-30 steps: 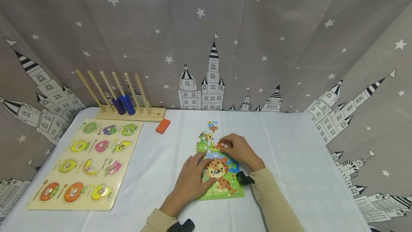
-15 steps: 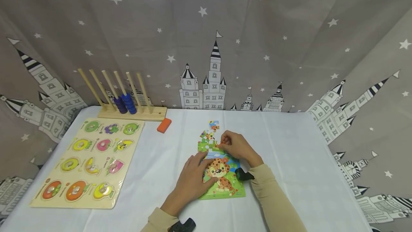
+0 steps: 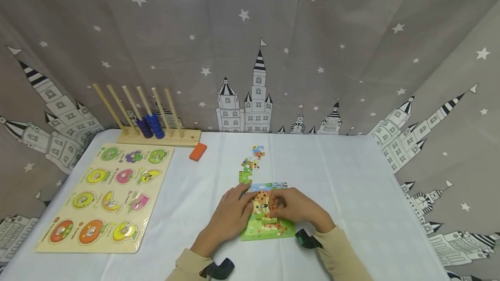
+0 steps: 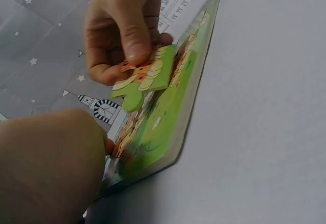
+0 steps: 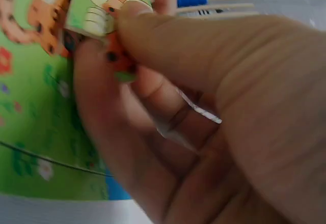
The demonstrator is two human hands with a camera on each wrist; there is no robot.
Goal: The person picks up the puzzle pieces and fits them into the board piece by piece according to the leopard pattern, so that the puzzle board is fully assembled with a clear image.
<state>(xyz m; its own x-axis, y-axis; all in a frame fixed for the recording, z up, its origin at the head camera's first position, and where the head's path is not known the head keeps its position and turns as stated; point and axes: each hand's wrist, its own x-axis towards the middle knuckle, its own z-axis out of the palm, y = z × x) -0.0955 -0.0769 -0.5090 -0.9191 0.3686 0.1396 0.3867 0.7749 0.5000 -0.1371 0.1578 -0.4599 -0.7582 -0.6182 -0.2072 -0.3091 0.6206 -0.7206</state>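
Observation:
In the head view, a leopard picture board (image 3: 254, 234) lies on the white table. My right hand (image 3: 300, 205) is over its middle and pinches a puzzle piece (image 4: 147, 76) between thumb and fingers. The piece is green with orange spotted fur and cream paws, and it is tilted just above the board in the left wrist view. My left hand (image 3: 231, 212) rests along the board's left edge with its fingers extended. Beyond the board lie loose puzzle pieces: a green one (image 3: 245, 177), one with part of a face (image 3: 251, 164) and a blue-and-orange one (image 3: 258, 151).
A wooden fruit puzzle board (image 3: 146, 203) lies at the left. Behind it stands a peg rack (image 3: 183, 138) with upright rods and blue rings (image 3: 155, 125). An orange block (image 3: 198, 152) is beside the rack. A grey castle-print curtain (image 3: 332, 34) hangs behind the table.
My right hand has picked the puzzle piece up from the loose group and brought it nearer, over the leopard board. My left hand has stayed almost in place.

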